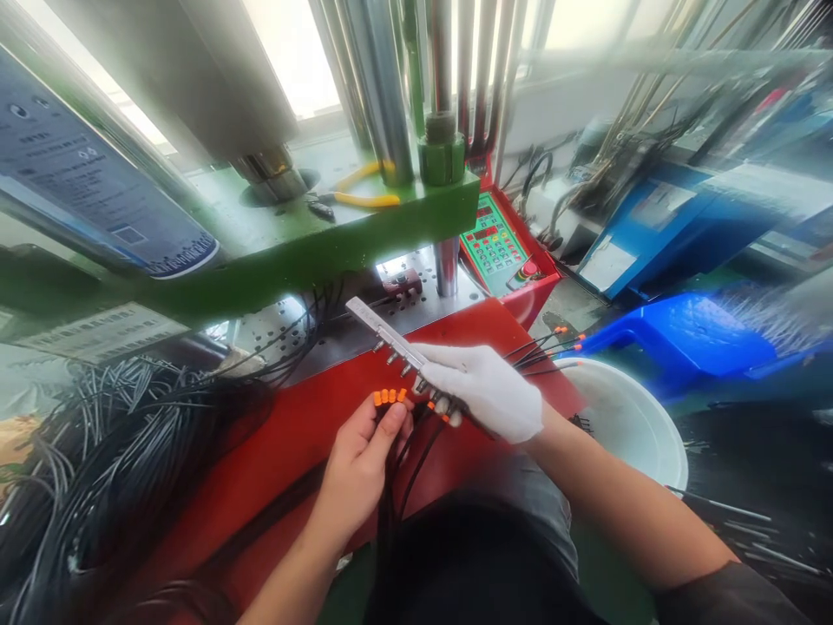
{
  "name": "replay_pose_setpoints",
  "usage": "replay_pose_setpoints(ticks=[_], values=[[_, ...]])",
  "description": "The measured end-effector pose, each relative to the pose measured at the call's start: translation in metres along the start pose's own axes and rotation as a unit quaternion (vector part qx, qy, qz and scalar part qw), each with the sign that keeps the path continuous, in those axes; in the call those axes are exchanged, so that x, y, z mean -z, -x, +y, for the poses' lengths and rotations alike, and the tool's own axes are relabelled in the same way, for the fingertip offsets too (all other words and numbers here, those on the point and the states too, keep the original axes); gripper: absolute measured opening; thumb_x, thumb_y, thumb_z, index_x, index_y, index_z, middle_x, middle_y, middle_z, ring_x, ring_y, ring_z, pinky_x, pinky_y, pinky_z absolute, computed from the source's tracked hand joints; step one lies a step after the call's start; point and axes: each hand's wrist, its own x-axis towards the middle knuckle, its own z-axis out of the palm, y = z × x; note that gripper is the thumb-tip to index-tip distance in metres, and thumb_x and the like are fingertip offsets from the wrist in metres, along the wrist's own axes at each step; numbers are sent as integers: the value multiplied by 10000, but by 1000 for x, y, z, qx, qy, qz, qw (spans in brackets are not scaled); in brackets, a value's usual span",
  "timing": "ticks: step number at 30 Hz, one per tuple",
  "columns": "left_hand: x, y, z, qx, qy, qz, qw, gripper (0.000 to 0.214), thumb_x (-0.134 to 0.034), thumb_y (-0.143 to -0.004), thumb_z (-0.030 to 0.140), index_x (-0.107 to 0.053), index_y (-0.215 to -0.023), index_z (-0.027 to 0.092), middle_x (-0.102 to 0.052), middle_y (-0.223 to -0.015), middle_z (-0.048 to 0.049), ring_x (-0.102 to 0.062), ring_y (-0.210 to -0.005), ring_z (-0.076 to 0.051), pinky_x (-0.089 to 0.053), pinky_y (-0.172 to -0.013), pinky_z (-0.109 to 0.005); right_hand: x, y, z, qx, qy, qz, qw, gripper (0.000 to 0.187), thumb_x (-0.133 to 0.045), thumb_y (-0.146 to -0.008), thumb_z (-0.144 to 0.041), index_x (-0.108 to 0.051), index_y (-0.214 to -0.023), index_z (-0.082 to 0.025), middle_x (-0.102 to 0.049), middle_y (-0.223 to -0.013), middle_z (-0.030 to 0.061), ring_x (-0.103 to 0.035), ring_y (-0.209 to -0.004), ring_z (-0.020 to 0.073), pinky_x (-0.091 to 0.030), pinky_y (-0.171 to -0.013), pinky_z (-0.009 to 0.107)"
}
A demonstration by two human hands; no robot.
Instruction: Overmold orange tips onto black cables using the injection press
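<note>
My bare left hand [362, 460] pinches a bunch of black cables with orange tips [389, 397], held just below a long metal bar [383, 334]. My right hand [485, 388], in a white glove, grips the near end of that bar, which carries several small plugs along its edge. More orange-tipped black cables [550, 347] stick out to the right behind the gloved hand. Both hands hover above the red table [286, 443] of the machine.
A green press frame [338, 243] with steel columns [381, 95] stands behind. A red-and-green control panel [498, 243] sits at right. A heap of black cables [97, 460] lies at left. A white bucket [628, 421] and a blue stool [683, 334] stand at right.
</note>
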Motion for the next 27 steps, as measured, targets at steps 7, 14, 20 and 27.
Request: replay_pose_setpoints(ticks=[7, 14, 20, 27], values=[[7, 2, 2, -8, -37, -7, 999, 260, -576, -888, 398, -555, -897, 138, -393, -637, 38, -269, -526, -55, -207, -465, -207, -4, -3, -1, -3, -6, -12, 1000, 433, -513, -896, -329, -544, -1312, -212, -615, -853, 27, -492, -557, 52, -450, -468, 169], [8, 0, 3, -6, -42, -31, 999, 339, -536, -903, 416, -452, -718, 145, -368, -601, 35, -276, -517, -62, -227, -470, -212, -4, -3, 3, 9, 13, -29, 999, 453, -502, -893, -336, -528, -1331, -220, -627, -885, 31, -489, -583, 68, -461, -512, 204], [0, -2, 6, -14, -116, 9, 993, 364, -521, -902, 445, -449, -701, 150, -381, -593, 29, -312, -526, -74, -260, -481, -213, -10, 0, -1, 63, 137, 28, 988, 401, -504, -870, -242, -599, -1256, -194, -651, -918, 28, -541, -714, 107, -485, -701, 244], [3, 1, 5, -13, -7, 16, 1000, 262, -464, -931, 414, -548, -968, 168, -488, -749, -12, -444, -644, -115, -381, -588, -230, -4, 1, 3, 10, 108, -24, 994, 379, -536, -826, -273, -584, -1198, -219, -505, -661, -42, -430, -504, 65, -399, -457, 180]])
